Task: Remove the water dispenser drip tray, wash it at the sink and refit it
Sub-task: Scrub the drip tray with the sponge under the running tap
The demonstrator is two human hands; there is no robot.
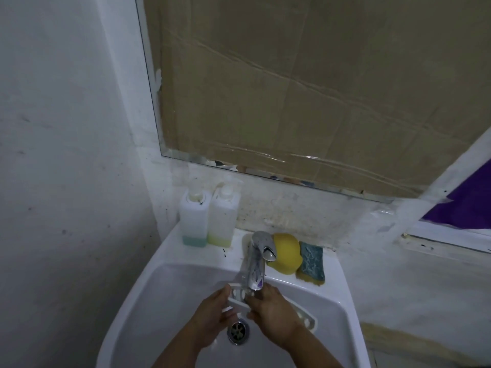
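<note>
A white plastic drip tray point(237, 294) is held over the white sink point(164, 293), right under the chrome tap's point(256, 264) spout. My left hand point(212, 317) grips its left end. My right hand point(273, 312) holds the tray's middle and covers part of it. The tray's right end point(305, 316) sticks out past my right hand, close to the basin wall. The chrome drain point(238, 332) lies just below my hands. I cannot tell whether water is running.
Two clear soap bottles, one with blue liquid point(194, 217) and one with yellow-green point(224, 216), stand on the sink's back left ledge. A yellow sponge point(287, 252) and a green scouring pad point(312, 261) sit behind the tap. A cardboard-covered mirror point(305, 88) hangs above.
</note>
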